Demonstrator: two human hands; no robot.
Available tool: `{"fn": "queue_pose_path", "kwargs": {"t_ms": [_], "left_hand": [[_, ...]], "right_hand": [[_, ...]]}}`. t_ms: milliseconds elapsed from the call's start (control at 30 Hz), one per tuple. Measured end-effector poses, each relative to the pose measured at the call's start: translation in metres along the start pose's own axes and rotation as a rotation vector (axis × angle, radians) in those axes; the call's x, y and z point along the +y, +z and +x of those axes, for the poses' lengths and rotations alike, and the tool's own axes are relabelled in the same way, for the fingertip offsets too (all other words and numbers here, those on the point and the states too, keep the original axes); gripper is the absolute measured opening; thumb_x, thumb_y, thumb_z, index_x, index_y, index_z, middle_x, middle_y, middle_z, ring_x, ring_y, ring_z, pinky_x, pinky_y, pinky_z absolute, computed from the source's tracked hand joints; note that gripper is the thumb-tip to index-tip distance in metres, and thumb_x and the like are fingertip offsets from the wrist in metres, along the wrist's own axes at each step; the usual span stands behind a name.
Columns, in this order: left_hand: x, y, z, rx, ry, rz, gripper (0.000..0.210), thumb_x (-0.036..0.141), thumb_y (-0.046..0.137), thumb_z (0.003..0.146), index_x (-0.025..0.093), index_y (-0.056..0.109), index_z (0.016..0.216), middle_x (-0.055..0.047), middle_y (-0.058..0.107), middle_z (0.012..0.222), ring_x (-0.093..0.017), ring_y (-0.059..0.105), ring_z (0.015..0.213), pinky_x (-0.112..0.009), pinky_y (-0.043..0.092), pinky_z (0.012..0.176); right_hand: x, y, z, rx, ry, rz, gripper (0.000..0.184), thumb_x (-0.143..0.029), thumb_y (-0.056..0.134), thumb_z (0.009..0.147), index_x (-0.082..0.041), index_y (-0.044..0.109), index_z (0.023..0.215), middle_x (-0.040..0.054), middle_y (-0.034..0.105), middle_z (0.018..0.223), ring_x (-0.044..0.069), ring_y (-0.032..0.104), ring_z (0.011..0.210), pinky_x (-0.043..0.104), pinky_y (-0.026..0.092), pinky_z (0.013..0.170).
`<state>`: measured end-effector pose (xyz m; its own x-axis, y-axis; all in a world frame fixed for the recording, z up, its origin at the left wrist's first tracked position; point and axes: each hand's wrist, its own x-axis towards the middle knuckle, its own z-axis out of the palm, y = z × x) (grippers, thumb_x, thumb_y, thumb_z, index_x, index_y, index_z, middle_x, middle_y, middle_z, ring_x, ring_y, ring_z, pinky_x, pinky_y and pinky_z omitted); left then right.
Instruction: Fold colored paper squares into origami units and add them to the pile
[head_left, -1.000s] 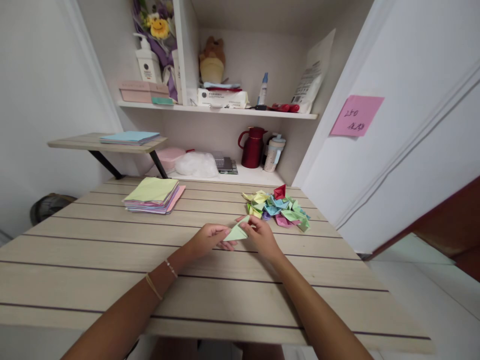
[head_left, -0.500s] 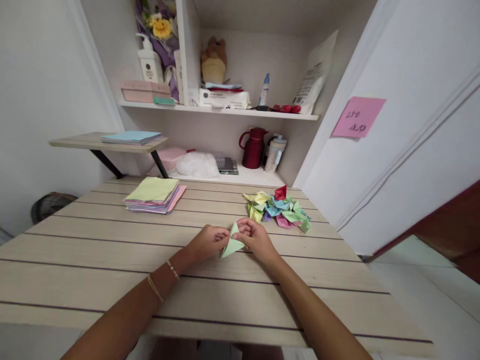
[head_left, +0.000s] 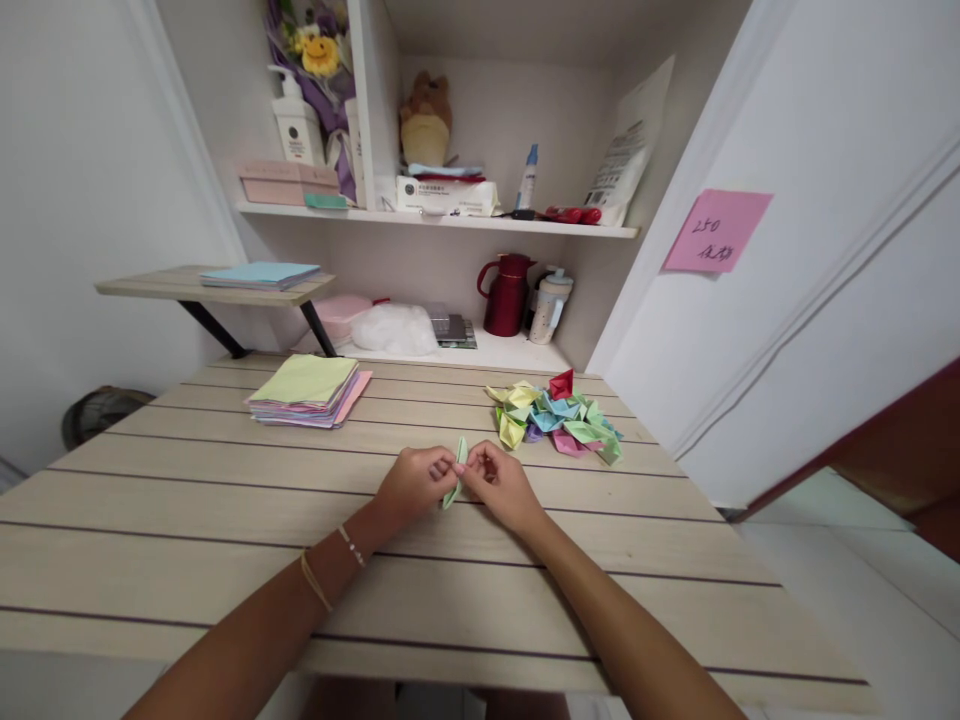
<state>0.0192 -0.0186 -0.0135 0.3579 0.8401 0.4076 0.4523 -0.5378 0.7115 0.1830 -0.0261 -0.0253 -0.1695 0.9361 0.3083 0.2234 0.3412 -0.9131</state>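
A light green folded paper (head_left: 452,495) is pinched between my two hands above the middle of the table. It is turned nearly edge-on, so it looks like a narrow upright strip. My left hand (head_left: 418,484) grips it from the left with thumb and curled fingers. From the right, the thumb and fingers of my right hand (head_left: 501,487) press on it, close to the left fingertips. Parts of the paper are hidden behind the fingers. Beyond my right hand lies a heap of folded paper boats (head_left: 559,412) in several colours.
A stack of coloured paper squares (head_left: 304,385) lies at the left. Behind it, a small raised shelf (head_left: 150,283) carries blue sheets (head_left: 259,274). In the cabinet stand a red jug (head_left: 508,295) and a tumbler (head_left: 550,306). A pink note (head_left: 718,232) hangs on the right wall.
The green paper has turned from showing a broad triangular face to a narrow edge-on shape. My right hand has shifted slightly left, bringing both sets of fingertips together.
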Motion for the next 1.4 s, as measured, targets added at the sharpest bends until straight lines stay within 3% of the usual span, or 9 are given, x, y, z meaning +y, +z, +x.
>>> {"fn": "queue_pose_path", "kwargs": {"t_ms": [133,367,533,667,800,1000,1233,1400], "left_hand": [[-0.001,-0.001,0.001,0.07,0.021,0.095,0.014,0.023,0.05,0.076,0.015,0.059,0.069,0.0,0.059,0.056,-0.009,0.053,0.051,-0.018,0.041,0.052],[0.001,-0.002,-0.002,0.042,0.086,0.213,0.01,0.022,0.05,0.077,0.018,0.059,0.075,-0.002,0.062,0.064,-0.011,0.056,0.058,-0.02,0.043,0.059],[0.002,0.003,-0.001,0.078,0.023,0.136,0.011,0.024,0.049,0.078,0.018,0.057,0.074,-0.001,0.06,0.061,-0.01,0.055,0.055,-0.019,0.043,0.055],[0.001,0.006,-0.001,0.128,-0.06,-0.026,0.007,0.024,0.05,0.078,0.018,0.054,0.078,0.001,0.058,0.062,-0.009,0.055,0.053,-0.018,0.043,0.051],[-0.001,0.009,0.0,0.098,-0.155,-0.303,0.013,0.023,0.054,0.075,0.018,0.052,0.087,0.001,0.059,0.063,-0.01,0.058,0.056,-0.019,0.046,0.052],[-0.004,0.004,0.009,0.026,-0.249,-0.713,0.021,0.022,0.066,0.066,0.013,0.059,0.084,-0.004,0.066,0.073,-0.014,0.063,0.067,-0.026,0.051,0.065],[-0.007,-0.011,0.011,-0.035,-0.293,-0.811,0.031,0.02,0.078,0.052,0.009,0.066,0.078,-0.008,0.07,0.074,-0.018,0.065,0.071,-0.029,0.051,0.07],[-0.01,-0.014,0.011,-0.011,-0.29,-0.765,0.027,0.024,0.078,0.051,0.01,0.068,0.072,-0.007,0.07,0.071,-0.018,0.065,0.065,-0.03,0.053,0.066]], "right_hand": [[0.0,-0.002,0.0,0.076,-0.04,-0.104,0.023,-0.039,0.058,0.074,-0.017,0.06,0.082,-0.0005,0.059,0.06,0.012,0.052,0.052,0.022,0.042,0.049],[-0.006,0.002,-0.003,0.026,-0.011,-0.16,0.035,-0.042,0.055,0.076,-0.014,0.064,0.095,0.004,0.066,0.067,0.014,0.058,0.055,0.022,0.044,0.052],[-0.011,0.002,-0.005,0.035,-0.051,-0.289,0.026,-0.029,0.044,0.081,-0.015,0.066,0.076,0.0006,0.06,0.057,0.012,0.051,0.049,0.02,0.038,0.049],[-0.012,0.001,-0.005,0.055,-0.086,-0.314,0.025,-0.02,0.043,0.078,-0.016,0.067,0.082,-0.0008,0.058,0.055,0.011,0.048,0.048,0.019,0.036,0.049],[-0.005,0.0,-0.003,0.093,-0.03,-0.191,0.036,-0.02,0.044,0.075,-0.017,0.065,0.105,-0.0004,0.063,0.06,0.011,0.048,0.046,0.02,0.038,0.047],[-0.005,-0.011,0.004,0.029,0.084,0.249,0.035,-0.026,0.053,0.071,-0.015,0.066,0.102,0.0032,0.068,0.066,0.013,0.059,0.053,0.025,0.048,0.052],[-0.015,-0.022,0.004,-0.083,0.144,0.418,0.026,-0.029,0.072,0.06,-0.016,0.071,0.083,0.0041,0.069,0.065,0.014,0.062,0.057,0.028,0.051,0.059],[-0.013,-0.025,0.006,-0.053,0.115,0.392,0.025,-0.031,0.076,0.057,-0.016,0.071,0.077,0.0042,0.069,0.066,0.014,0.061,0.056,0.027,0.05,0.058]]}}
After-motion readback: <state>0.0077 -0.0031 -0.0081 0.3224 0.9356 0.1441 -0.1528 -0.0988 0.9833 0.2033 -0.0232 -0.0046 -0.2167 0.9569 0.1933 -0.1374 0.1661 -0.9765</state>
